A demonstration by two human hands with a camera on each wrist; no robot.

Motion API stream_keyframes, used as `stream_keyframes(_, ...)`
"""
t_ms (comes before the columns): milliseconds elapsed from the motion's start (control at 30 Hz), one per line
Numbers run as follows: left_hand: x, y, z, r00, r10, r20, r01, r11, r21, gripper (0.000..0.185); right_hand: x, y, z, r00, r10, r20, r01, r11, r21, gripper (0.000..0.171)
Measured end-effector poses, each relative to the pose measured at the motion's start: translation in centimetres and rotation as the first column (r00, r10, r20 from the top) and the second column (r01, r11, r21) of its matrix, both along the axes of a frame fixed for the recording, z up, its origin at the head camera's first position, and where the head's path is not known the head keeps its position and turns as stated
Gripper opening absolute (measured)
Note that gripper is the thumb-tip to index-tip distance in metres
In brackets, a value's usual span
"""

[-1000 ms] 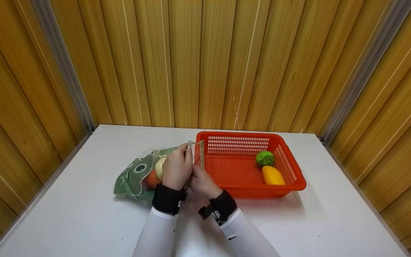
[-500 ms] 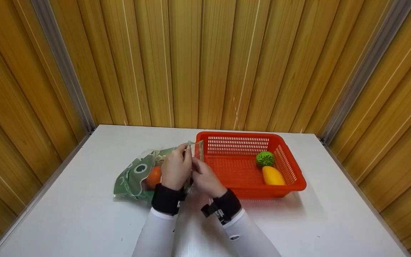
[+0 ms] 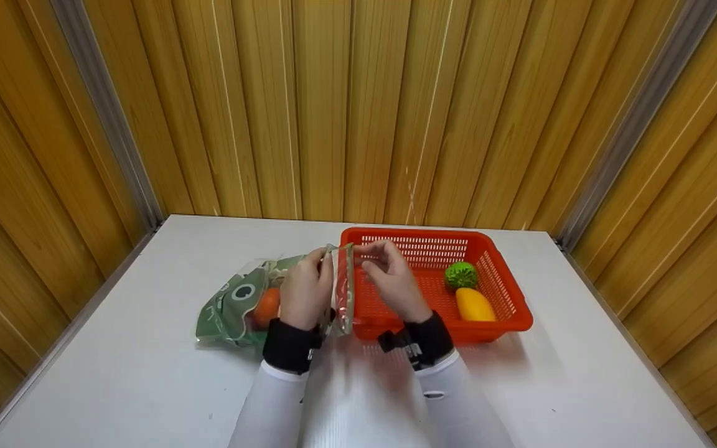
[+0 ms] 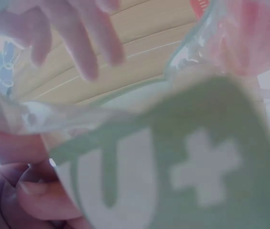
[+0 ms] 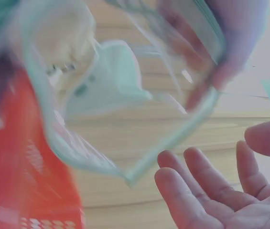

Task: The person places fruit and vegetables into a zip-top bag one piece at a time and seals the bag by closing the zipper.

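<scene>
My left hand (image 3: 304, 292) grips a clear and green printed plastic bag (image 3: 221, 320) close to its mouth. In the left wrist view, the thumb and a finger pinch the bag's film (image 4: 201, 167), which bears white markings. An orange (image 3: 267, 307) shows through the bag's side. Seen from the right wrist, the bag's mouth gapes, its green-edged rim (image 5: 139, 174) spread wide. My right hand (image 3: 399, 283) holds nothing; its fingers are loosely bent beside the rim, over the red basket. A pale round item (image 5: 65, 38) shows blurred at the bag.
The red plastic basket (image 3: 417, 232) stands right of the bag on the white table (image 3: 178, 392). Inside, at its right end, lie a green ridged ball-shaped item (image 3: 460, 275) and a yellow mango (image 3: 475, 305). A wood-patterned wall (image 3: 358, 112) rises behind the table.
My right hand has come off the bag's mouth and moved right and up, its fingers loosening. The mouth's strip now shows in full. My left hand keeps its grip.
</scene>
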State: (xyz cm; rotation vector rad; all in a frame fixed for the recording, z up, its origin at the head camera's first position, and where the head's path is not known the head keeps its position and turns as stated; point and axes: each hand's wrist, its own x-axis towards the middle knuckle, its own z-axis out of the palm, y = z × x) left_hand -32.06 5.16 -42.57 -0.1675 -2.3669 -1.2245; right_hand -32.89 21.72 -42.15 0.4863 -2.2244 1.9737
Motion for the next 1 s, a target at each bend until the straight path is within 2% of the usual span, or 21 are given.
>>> stream_keyframes(167,0.0,0.0,0.0,1.0,-0.01,-0.002,0.01,1.0,0.014,0.032,-1.6,2.4,1.8,0.996,-0.085,-0.02,0.086,0.992,0.089,0.022)
stream_keyframes(333,0.1,0.0,0.0,1.0,-0.01,-0.011,0.011,1.0,0.019,0.032,-3.6,5.0,2.3,0.986,-0.163,0.037,0.149,0.958,0.243,0.031)
stream_keyframes(433,0.1,0.0,-0.1,1.0,-0.01,-0.007,0.01,1.0,0.02,0.032,-4.8,6.6,2.0,0.977,-0.205,0.067,0.17,0.924,0.343,0.036)
stream_keyframes(500,0.1,0.0,-0.1,1.0,-0.006,-0.004,0.006,1.0,0.019,0.033,-5.5,7.6,1.7,0.971,-0.226,0.077,0.173,0.889,0.424,0.039)
stream_keyframes(567,0.1,-0.1,0.0,1.0,-0.007,-0.003,0.007,1.0,0.02,0.033,-6.1,8.6,1.4,0.967,-0.241,0.078,0.169,0.841,0.514,0.042)
stream_keyframes(667,0.1,-0.1,0.0,1.0,-0.009,0.001,0.009,1.0,0.028,0.033,-6.8,10.1,1.1,0.969,-0.241,0.058,0.148,0.749,0.646,0.042)
stream_keyframes(767,0.1,-0.1,0.0,1.0,-0.011,0.011,0.011,0.999,0.034,0.034,-7.0,11.4,0.7,0.969,-0.241,0.05,0.114,0.622,0.775,0.042)
stream_keyframes(800,0.1,-0.1,0.0,1.0,-0.009,0.015,0.008,0.999,0.035,0.034,-7.0,11.8,0.6,0.97,-0.239,0.046,0.102,0.572,0.814,0.042)
stream_keyframes(900,0.2,-0.2,-0.1,1.0,-0.006,0.004,0.006,1.0,0.025,0.033,-6.9,12.7,0.3,0.97,-0.238,0.056,0.042,0.389,0.92,0.036)
stream_keyframes(1000,0.2,-0.2,-0.2,1.0,-0.007,-0.012,0.007,1.0,0.02,0.032,-6.5,13.4,0.1,0.973,-0.22,0.077,-0.028,0.216,0.976,0.026)
